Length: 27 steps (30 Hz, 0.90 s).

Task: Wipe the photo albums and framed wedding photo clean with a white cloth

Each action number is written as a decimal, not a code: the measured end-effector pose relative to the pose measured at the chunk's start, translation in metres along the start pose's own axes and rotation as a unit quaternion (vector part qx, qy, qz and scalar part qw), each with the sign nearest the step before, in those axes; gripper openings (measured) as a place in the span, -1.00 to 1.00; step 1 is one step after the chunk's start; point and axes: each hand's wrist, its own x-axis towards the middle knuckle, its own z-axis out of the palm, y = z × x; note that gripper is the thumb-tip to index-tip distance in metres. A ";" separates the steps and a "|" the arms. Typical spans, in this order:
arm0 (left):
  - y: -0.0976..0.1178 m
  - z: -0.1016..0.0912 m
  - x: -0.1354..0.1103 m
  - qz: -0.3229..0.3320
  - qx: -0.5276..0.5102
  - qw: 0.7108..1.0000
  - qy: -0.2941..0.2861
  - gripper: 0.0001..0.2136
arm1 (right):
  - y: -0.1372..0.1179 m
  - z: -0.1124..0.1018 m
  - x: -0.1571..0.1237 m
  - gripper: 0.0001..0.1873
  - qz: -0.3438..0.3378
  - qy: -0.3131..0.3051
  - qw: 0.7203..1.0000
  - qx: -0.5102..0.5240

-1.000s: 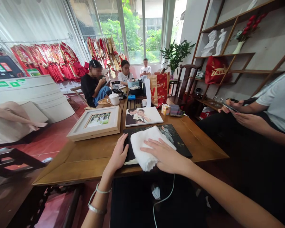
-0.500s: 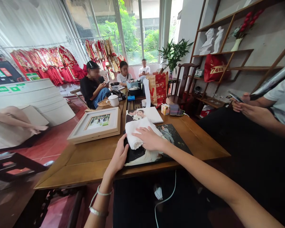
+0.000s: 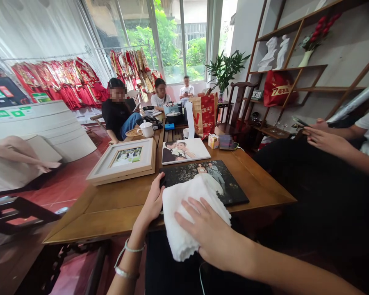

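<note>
My right hand (image 3: 213, 233) holds a folded white towel (image 3: 178, 200), its fingers spread over the top. The towel covers the lower left of a dark photo panel (image 3: 235, 190) and hangs past the table's near edge. The panel lies flat and shows a couple, one in a pale suit. My left hand (image 3: 154, 198) grips the panel's left edge, thumb next to the towel; its fingertips are partly hidden. Just behind lies a white photo panel (image 3: 199, 149) of a couple. To the left rests a pale wooden picture frame (image 3: 103, 164), with another frame beneath it.
The wooden table (image 3: 110, 209) also carries a lidded white mug (image 3: 146, 129), a red and brown paper bag (image 3: 204, 114), a small box (image 3: 213, 141) and a phone (image 3: 227, 142). A person (image 3: 341, 143) sits close on the right; several others sit farther back.
My right hand has drawn the towel toward me, from the panel's upper left over its near edge. My left hand stays at the left edge. The person at far left has lowered an arm.
</note>
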 end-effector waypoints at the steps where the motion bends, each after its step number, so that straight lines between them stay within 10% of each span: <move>1: -0.001 0.000 0.000 0.003 0.006 1.000 0.000 -0.56 | 0.003 -0.001 -0.002 -0.21 0.003 -0.002 1.000 0.013; 15: -0.004 -0.001 -0.001 0.019 0.072 0.997 -0.024 -0.58 | 0.102 -0.016 0.056 -0.24 0.157 0.049 0.986 -0.022; 21: -0.003 0.000 0.000 0.010 0.073 0.997 -0.022 -0.57 | 0.073 -0.016 0.063 -0.26 0.118 0.051 0.991 -0.043; 27: -0.005 0.000 0.000 0.005 0.068 0.998 -0.006 -0.57 | 0.045 -0.011 0.010 -0.13 0.046 0.016 0.999 0.017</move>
